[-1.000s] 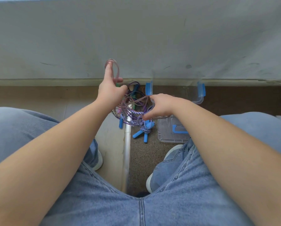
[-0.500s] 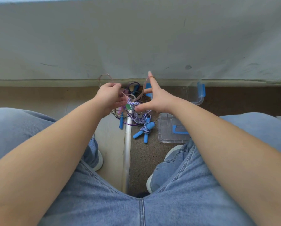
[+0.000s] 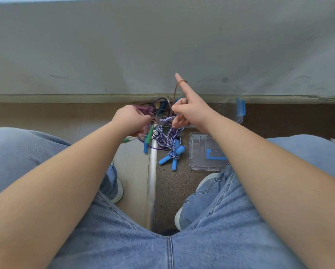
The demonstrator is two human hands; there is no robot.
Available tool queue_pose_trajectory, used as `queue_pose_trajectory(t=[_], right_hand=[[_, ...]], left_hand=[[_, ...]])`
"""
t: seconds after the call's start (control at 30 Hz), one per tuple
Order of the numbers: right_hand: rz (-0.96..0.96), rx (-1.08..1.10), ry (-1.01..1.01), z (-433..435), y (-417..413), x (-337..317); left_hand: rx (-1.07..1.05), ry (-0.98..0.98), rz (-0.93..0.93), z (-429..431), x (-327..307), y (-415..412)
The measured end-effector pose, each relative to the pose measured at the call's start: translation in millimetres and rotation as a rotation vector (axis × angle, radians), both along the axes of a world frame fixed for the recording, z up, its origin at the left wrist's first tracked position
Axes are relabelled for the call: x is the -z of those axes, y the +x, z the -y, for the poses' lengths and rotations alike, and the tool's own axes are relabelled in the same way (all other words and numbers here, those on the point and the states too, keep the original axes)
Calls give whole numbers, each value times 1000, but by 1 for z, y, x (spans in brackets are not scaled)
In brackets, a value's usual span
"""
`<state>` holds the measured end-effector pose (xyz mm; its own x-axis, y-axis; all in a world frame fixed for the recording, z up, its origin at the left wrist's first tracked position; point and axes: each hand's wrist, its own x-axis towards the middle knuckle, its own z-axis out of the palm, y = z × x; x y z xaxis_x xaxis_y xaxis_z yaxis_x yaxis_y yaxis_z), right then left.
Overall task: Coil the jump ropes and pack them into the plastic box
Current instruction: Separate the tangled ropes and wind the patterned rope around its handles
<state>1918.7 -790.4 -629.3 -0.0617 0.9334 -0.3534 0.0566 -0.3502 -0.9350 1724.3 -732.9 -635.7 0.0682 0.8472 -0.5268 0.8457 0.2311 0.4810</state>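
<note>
A tangle of jump ropes [image 3: 158,121] lies on the floor between my hands. My left hand [image 3: 131,119] is closed around a bunch of thin pinkish cord. My right hand [image 3: 190,107] has its index finger stretched up with a loop of the same thin pinkish rope [image 3: 175,90] hooked over it. A purple-and-white braided rope with blue handles [image 3: 172,150] lies knotted below the hands. The clear plastic box [image 3: 240,113] with blue latches stands behind my right forearm, mostly hidden.
The clear box lid [image 3: 203,152] with a blue handle lies on the speckled floor by my right leg. A white pipe [image 3: 153,171] runs along the floor between my feet. A grey wall [image 3: 162,45] rises just behind the ropes. Blue-jeaned knees flank the space.
My left hand has dropped from a raised finger with a loop to a closed grip low on the cord. My right hand has lifted, its index finger now carrying the loop.
</note>
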Motion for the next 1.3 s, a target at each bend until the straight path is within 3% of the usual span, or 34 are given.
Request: queue_pose_trajectory(t=[0.1, 0.2, 0.43, 0.67, 0.83, 0.97, 1.07, 1.13, 1.23, 1.3], right_hand=[[-24, 0, 39, -1, 1, -2], [-42, -13, 87, -2, -2, -6], [-236, -28, 139, -4, -7, -20], [-396, 162, 123, -13, 0, -19], [-656, 157, 78, -12, 0, -30], [-730, 90, 54, -8, -6, -36], [-642, 237, 46, -13, 0, -31], [-347, 302, 32, -20, 7, -23], [378, 30, -71, -18, 11, -10], [510, -204, -164, -6, 6, -3]], left_hand=[[153, 251, 19, 4, 5, 4], [360, 287, 125, 9, 12, 14], [500, 107, 190, 19, 32, 17], [365, -91, 360, 24, 28, 26], [473, 8, 241, 24, 22, 28], [646, -171, 194, 27, 19, 35], [627, -80, 125, 26, 21, 34], [557, 7, 96, 22, 22, 28], [220, -170, 399, 19, 17, 25], [-5, -192, 615, 16, 7, 29]])
